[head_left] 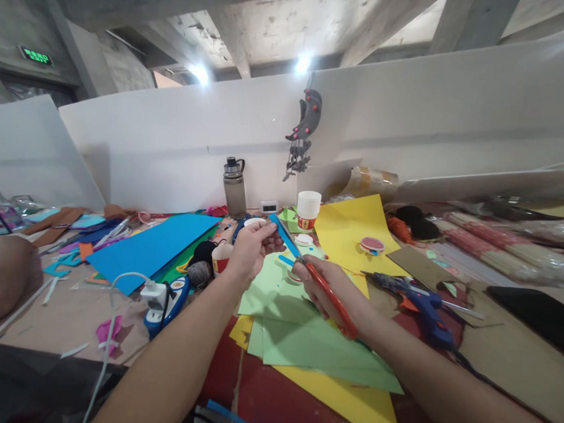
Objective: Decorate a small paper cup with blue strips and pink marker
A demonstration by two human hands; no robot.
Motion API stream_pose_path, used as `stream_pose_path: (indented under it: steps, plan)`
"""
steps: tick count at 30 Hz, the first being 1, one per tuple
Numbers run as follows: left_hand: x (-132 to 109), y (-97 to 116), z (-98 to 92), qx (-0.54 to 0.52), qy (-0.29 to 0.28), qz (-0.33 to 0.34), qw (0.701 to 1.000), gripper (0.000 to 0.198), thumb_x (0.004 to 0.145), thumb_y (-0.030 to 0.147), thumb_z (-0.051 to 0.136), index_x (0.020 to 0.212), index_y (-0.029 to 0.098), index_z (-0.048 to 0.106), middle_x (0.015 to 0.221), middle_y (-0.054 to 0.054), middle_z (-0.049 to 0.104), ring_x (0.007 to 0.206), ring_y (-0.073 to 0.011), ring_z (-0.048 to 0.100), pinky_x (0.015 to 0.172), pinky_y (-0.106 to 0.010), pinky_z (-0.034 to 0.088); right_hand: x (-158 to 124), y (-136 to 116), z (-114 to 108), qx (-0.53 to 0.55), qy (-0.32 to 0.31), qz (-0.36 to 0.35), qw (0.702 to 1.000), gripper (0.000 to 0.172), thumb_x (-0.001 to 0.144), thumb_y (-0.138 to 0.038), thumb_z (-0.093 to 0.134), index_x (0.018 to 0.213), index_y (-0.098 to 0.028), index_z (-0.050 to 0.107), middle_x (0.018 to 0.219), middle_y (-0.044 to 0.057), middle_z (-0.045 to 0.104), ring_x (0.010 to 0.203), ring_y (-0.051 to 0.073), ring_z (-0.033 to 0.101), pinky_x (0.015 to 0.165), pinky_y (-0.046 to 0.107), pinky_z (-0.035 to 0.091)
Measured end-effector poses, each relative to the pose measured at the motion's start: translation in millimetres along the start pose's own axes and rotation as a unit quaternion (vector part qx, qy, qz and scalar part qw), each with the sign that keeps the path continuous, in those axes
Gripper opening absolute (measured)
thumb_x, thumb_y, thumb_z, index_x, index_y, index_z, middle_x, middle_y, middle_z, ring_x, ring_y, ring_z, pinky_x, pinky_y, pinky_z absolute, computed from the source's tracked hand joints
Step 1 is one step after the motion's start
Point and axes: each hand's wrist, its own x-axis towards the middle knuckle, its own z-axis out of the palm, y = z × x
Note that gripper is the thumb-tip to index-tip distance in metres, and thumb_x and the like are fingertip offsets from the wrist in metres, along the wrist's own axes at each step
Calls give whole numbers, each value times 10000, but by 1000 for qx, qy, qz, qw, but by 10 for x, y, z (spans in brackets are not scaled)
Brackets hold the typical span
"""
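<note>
Head cam: my left hand point(250, 247) pinches the blue strip point(283, 235) near its top, just in front of the paper cups point(308, 209), prob. to hold it taut; right hand point(328, 286) clamped round the red scissors point(332, 299), nearer me than the cups, blades at strip's lower end.

Brown table point(65, 318), cluttered: blue sheet point(146, 250) at left, yellow sheet point(348, 229) behind centre, green sheets point(305, 342) stacked in front, glue gun point(417, 302) just right of them, bottle point(235, 188) and cups point(308, 209) at back.
</note>
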Motion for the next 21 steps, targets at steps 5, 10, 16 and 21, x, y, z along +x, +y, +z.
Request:
stream_pose_path:
  steps: [5, 10, 16, 21]
  plan:
    - [6, -4, -11, -1, -1, 4, 1000, 230, 613, 283, 742, 673, 129, 582, 560, -6, 589, 489, -111, 562, 560, -267, 489, -17, -31, 10, 11, -4, 44, 999, 374, 802, -572, 478, 705, -213, 439, 446, -77, 402, 319, 59, 344, 296, 173, 269]
    - [20, -4, -40, 7, 1, -6, 1000, 206, 617, 262, 727, 667, 124, 583, 570, -18, 600, 497, -119, 571, 535, -264, 490, -5, 30, 4, 11, -20, 14, 1000, 365, 811, -568, 458, 741, -210, 457, 473, -74, 425, 332, 61, 369, 304, 166, 282]
    - [14, 23, -41, 12, 4, -15, 1000, 190, 605, 239, 722, 653, 128, 576, 549, -9, 588, 491, -117, 562, 521, -260, 489, 17, 108, 2, 21, -22, -9, 999, 345, 816, -549, 451, 741, -212, 458, 489, -72, 434, 339, 60, 376, 314, 164, 293]
    - [6, 22, -26, 18, 3, -23, 1000, 179, 603, 232, 714, 638, 131, 571, 542, -6, 582, 479, -112, 551, 515, -257, 483, 24, 96, -10, 41, -41, -2, 998, 302, 808, -504, 477, 734, -214, 442, 511, -62, 462, 350, 60, 384, 327, 165, 294]
